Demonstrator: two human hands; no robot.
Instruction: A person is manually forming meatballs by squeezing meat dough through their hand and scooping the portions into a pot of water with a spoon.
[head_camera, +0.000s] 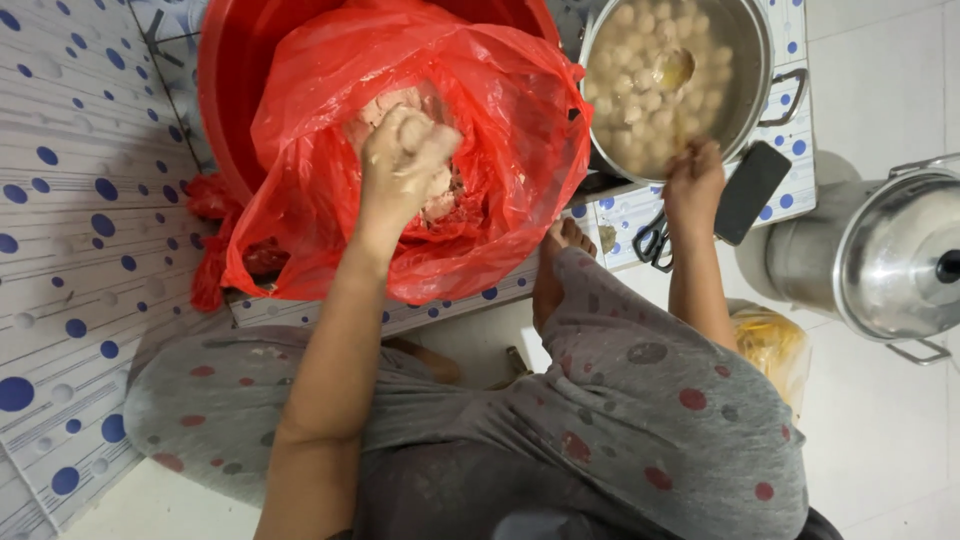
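Paste (440, 200) bag (500, 110) on dotted floor mat (60, 200).

Left hand (405, 160) squeezes paste inside the red bag (500, 120); right hand (693, 180) grips the pot (755, 60) rim.

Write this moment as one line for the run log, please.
left hand: closed on pale paste in red bag | right hand: at pot rim, over balls

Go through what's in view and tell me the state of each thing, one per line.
Left hand: clenched on pale paste, inside the bag.
Right hand: at the pot's near rim; grip unclear.
Red plastic bag: open, lining the red tub.
Pot of balls: uncovered, full of pale balls in liquid.
Steel pot with lid: lid on.
Scissors: closed, lying flat.
Phone: screen dark.
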